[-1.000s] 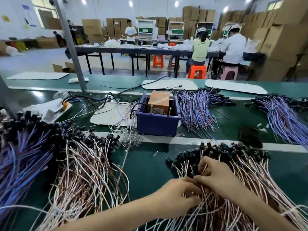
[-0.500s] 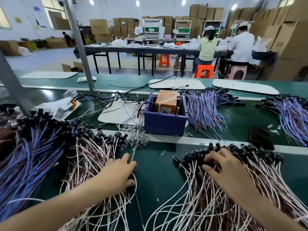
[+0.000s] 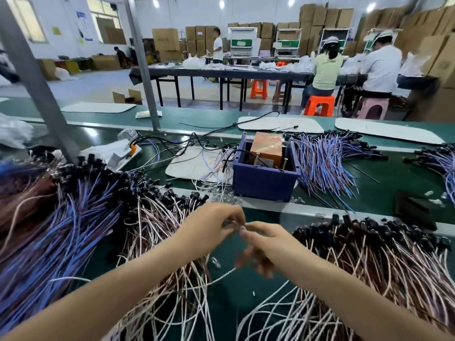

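The pale wire (image 3: 222,274) ran out from under the right hand (image 3: 270,244), in front of the blue bin (image 3: 263,185), on the side nearer the person. The right hand's fingers were curled in, and I think they held the wire's top end, but that part was blurry. The left hand (image 3: 209,230) was in front of the bin too, a bit to its left. Its thumb and first finger were pinched tight on a small piece (image 3: 242,226). The piece was too blurry to tell what it was. The tips of both hands were touching.

It looked like the person was putting the small piece onto the end of the wire. To do that well, the hands needed to stay close and steady, line the two ends up straight, and push gently. A crooked push could bend the piece. A loose pinch could drop it onto the green belt (image 3: 246,306), where one clear bulb (image 3: 215,262) already lay in front of the bin. The big wire pile (image 3: 369,262) lay in front of the bin and to its right, so the hanging wire had to stay out of it.
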Tool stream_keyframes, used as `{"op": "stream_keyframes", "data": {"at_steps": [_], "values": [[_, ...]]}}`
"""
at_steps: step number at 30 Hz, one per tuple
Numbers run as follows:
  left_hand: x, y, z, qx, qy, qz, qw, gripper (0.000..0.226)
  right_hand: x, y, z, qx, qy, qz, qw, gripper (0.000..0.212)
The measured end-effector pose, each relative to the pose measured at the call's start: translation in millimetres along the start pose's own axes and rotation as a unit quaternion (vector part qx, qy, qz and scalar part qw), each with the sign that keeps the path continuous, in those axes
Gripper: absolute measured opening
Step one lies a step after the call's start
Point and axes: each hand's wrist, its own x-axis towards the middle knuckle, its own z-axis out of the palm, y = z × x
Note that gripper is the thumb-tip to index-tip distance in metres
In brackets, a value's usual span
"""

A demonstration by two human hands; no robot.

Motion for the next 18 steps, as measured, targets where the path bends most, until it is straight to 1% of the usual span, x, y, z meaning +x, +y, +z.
{"op": "stream_keyframes", "data": {"at_steps": [1, 2, 4, 6, 7, 9, 11, 13, 16, 18], "values": [[1.0, 4.6, -5.1, 0.004, 0.033, 0.019, 0.999, 0.005, 0.9, -2.8, 3.5, 0.053, -0.013, 0.006, 0.998, 0.020], [0.8, 8.3, -10.6, 0.015, 0.062, 0.028, 0.998, 0.009, 1.4, -6.0, 5.8, 0.105, -0.017, 0.010, 0.994, 0.020], [-1.3, 10.4, -22.1, 0.035, 0.110, 0.032, 0.993, 0.020, 0.7, -13.2, 4.3, 0.195, 0.000, 0.013, 0.981, 0.019], [-5.3, 7.8, -34.6, 0.063, 0.134, 0.027, 0.989, 0.028, -2.2, -18.6, -2.3, 0.240, 0.020, 0.012, 0.971, 0.018], [-7.4, 5.1, -40.7, 0.051, 0.124, 0.016, 0.991, 0.030, -4.4, -20.1, -6.3, 0.240, 0.029, 0.009, 0.970, 0.018], [-11.5, 1.4, -50.9, -0.048, 0.063, -0.020, 0.997, 0.019, -6.7, -21.3, -13.5, 0.258, 0.049, -0.004, 0.965, 0.020], [-15.4, 1.2, -54.1, -0.102, 0.005, -0.041, 0.994, 0.012, -7.3, -22.2, -16.4, 0.321, 0.058, -0.015, 0.945, 0.022], [-21.2, 4.9, -51.9, -0.112, -0.050, -0.042, 0.992, 0.013, -6.1, -24.3, -15.3, 0.380, 0.068, -0.032, 0.922, 0.021], [-29.5, 15.0, -46.1, -0.118, -0.140, -0.025, 0.983, 0.021, -1.4, -30.8, -13.5, 0.420, 0.093, -0.044, 0.901, 0.011], [-33.0, 19.5, -43.6, -0.089, -0.168, -0.008, 0.982, 0.021, 1.3, -37.0, -14.6, 0.449, 0.114, -0.045, 0.885, 0.004]]}}
